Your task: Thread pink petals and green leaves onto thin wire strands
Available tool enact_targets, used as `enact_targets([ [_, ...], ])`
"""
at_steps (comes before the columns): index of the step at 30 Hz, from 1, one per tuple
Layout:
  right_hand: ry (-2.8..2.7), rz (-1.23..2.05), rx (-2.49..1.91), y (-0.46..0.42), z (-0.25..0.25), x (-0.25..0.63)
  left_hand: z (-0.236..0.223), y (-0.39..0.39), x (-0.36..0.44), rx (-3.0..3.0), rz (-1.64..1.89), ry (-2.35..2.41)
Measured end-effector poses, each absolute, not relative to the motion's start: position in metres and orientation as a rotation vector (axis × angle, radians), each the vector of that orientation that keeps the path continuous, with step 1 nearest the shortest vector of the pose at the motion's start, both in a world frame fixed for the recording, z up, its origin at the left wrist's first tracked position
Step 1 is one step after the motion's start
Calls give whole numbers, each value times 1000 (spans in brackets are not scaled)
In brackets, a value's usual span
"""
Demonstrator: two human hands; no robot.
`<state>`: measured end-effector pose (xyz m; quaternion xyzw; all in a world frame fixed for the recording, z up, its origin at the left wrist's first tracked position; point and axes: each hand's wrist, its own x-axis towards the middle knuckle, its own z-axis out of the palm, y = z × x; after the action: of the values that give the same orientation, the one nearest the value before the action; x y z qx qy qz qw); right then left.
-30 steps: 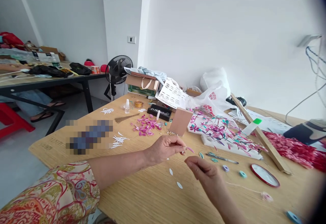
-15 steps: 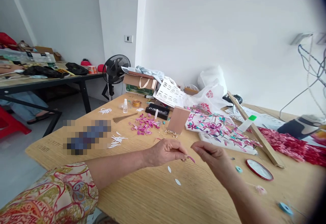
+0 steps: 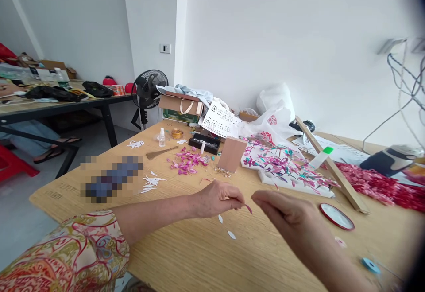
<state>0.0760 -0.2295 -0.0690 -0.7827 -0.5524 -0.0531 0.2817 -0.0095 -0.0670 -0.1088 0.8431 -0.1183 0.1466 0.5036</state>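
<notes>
My left hand (image 3: 219,200) is closed in a pinch over the middle of the table. From its fingertips sticks out a small pink-purple petal (image 3: 249,209). Just to the right, my right hand (image 3: 282,208) has thumb and fingers pressed together, pointing at the petal with a small gap between. Whatever it may hold is too fine or too hidden to make out. Below the hands, two white leaf-shaped pieces (image 3: 231,235) lie on the wooden table (image 3: 186,256). A heap of loose pink petals (image 3: 188,161) lies farther back, beside a standing wooden block (image 3: 231,154).
Finished-looking pink flower sprays (image 3: 285,163) lie on white foam at the back right, near a wooden bar (image 3: 332,168). A red-rimmed round dish (image 3: 337,216) and a blue tape roll (image 3: 370,265) are at right. White strips (image 3: 152,183) lie left; a dropper bottle (image 3: 162,138) stands behind.
My right hand has turned, its back now more towards me, and shifted slightly right. My left hand stays in place with the petal. The view has moved slightly.
</notes>
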Motion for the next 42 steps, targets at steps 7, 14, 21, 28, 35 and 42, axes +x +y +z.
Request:
enact_targets([
  [7,-1054,312,-1760,-203,-98,104,-107,-75,-13,1463,251,-203],
  [14,-973,252,-1897,-205,-141,60,-112,-72,-3,1635,506,-30],
  [21,-925,260,-1926,-213,-147,50,-115,-69,3,1788,631,-48],
  [28,-735,571,-1830,-218,-152,86,-107,-65,-1,1524,369,-80],
  [35,-695,610,-1747,-218,-141,102,-106,-66,-3,1364,156,-286],
  [42,-468,611,-1573,-276,-115,137,-113,-43,1,1673,337,-290],
])
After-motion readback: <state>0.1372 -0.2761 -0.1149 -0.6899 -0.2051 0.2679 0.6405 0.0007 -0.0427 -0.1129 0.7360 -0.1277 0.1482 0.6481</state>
